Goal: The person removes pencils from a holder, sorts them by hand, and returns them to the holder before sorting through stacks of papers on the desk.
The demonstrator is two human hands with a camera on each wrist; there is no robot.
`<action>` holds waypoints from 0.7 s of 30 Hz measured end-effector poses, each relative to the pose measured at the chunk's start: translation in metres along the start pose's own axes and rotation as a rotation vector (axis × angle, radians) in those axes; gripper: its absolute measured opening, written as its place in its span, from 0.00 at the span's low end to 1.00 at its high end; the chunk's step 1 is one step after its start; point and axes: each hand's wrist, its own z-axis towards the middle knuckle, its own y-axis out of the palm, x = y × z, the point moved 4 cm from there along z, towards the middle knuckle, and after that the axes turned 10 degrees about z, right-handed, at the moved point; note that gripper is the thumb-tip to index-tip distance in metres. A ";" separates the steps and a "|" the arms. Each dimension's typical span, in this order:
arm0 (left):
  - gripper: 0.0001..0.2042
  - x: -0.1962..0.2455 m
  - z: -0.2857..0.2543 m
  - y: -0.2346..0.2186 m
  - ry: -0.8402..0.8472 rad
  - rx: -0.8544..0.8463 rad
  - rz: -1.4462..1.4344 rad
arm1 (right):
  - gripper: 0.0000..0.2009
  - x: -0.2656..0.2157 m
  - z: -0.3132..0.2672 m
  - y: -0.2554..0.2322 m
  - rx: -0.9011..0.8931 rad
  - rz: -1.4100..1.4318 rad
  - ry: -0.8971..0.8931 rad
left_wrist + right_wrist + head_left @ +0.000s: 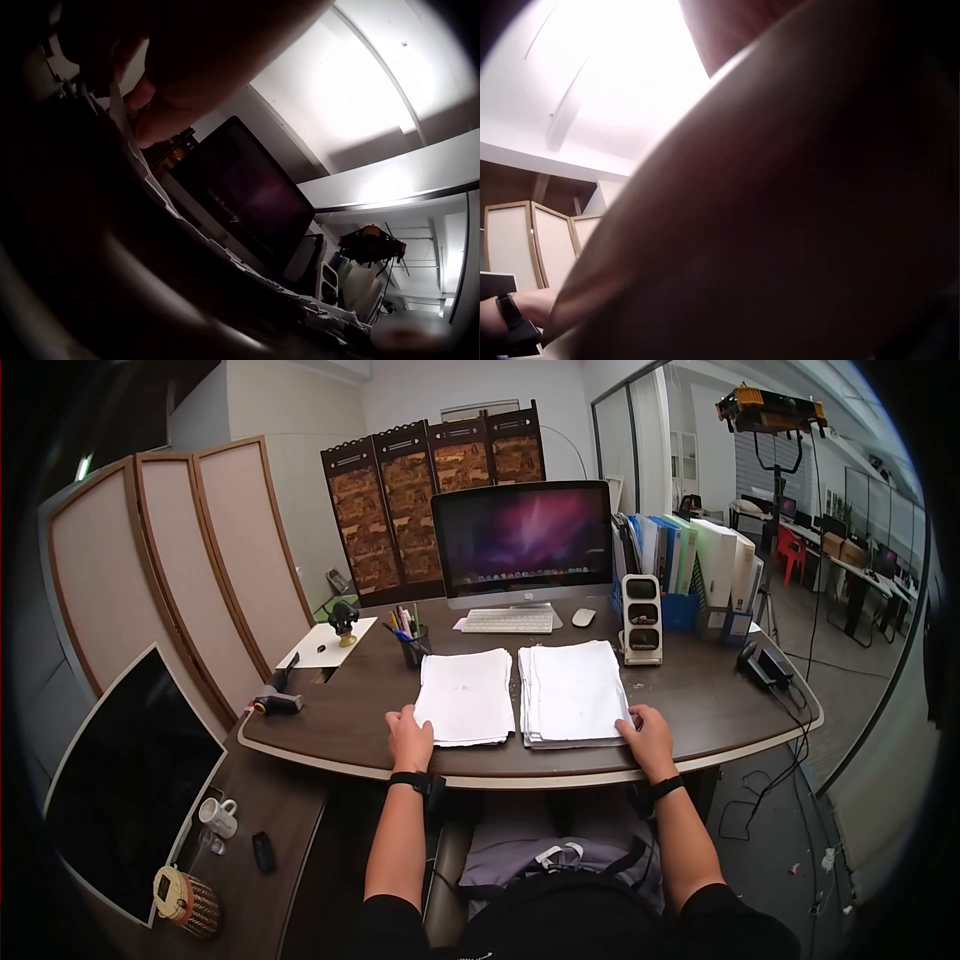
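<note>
Two stacks of white paper lie side by side on the dark desk, a narrow gap between them. At the near left corner of the left paper stack (pixel 466 695), my left hand (pixel 409 736) holds the edge, thumb over the top sheets and fingers along the side. The left wrist view shows the thumb (pixel 156 126) against the uneven paper edges (pixel 154 184). My right hand (pixel 650 738) grips the near right corner of the right paper stack (pixel 574 692), its thumb on the top. Skin blurs most of the right wrist view, hiding these fingers.
Behind the stacks stand a monitor (pixel 522 545), keyboard (pixel 509 621) and mouse (pixel 584 618). A pen holder (pixel 414 648) is at left, a white three-slot stand (pixel 641 622) and binders (pixel 715 565) at right. A mug (pixel 218 817) sits on the lower left side table.
</note>
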 end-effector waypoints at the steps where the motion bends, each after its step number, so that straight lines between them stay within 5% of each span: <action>1: 0.18 0.006 -0.008 0.000 0.001 -0.001 0.003 | 0.16 0.004 0.001 0.001 -0.016 0.048 0.010; 3: 0.21 0.022 -0.026 0.000 0.149 0.112 -0.053 | 0.15 0.008 0.002 0.000 -0.013 0.137 0.037; 7: 0.12 0.065 -0.066 0.029 0.482 0.146 -0.380 | 0.11 0.011 0.003 -0.002 0.031 0.296 0.036; 9: 0.12 0.091 -0.085 0.039 0.342 -0.288 -0.593 | 0.09 0.010 0.003 -0.005 0.030 0.353 0.031; 10: 0.12 0.100 -0.088 0.045 0.338 -0.288 -0.600 | 0.08 0.010 0.004 -0.006 0.029 0.418 0.022; 12: 0.18 0.113 -0.097 0.065 0.285 -0.565 -0.652 | 0.07 0.023 0.006 -0.004 -0.012 0.615 0.086; 16: 0.25 0.129 -0.107 0.069 0.255 -0.704 -0.642 | 0.08 0.019 0.005 -0.005 -0.039 1.013 0.318; 21: 0.23 0.116 -0.096 0.076 0.181 -0.759 -0.717 | 0.10 -0.007 -0.012 0.029 -0.071 1.112 0.354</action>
